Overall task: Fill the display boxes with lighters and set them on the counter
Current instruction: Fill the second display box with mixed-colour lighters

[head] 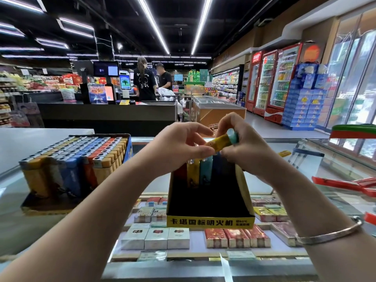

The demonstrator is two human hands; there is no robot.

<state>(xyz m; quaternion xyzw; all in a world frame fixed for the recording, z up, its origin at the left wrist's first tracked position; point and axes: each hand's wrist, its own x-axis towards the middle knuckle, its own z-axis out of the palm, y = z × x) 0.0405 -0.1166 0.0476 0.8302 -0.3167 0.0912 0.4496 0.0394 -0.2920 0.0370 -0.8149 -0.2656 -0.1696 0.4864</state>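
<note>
A black and yellow display box stands on the glass counter in front of me, with several upright lighters along its back row and its front rows bare. Above the box, my left hand and my right hand together hold a small bundle of lighters: a yellow lighter lies sideways between the fingertips, and a teal lighter sits beside it in the right hand. To the left stands a full tray of lighters in yellow, blue, orange and white.
Cigarette packs lie under the glass. Red scissors or tongs rest on the counter at right, a small yellow item behind my right hand. Two people stand at a checkout counter further back; drink fridges line the right wall.
</note>
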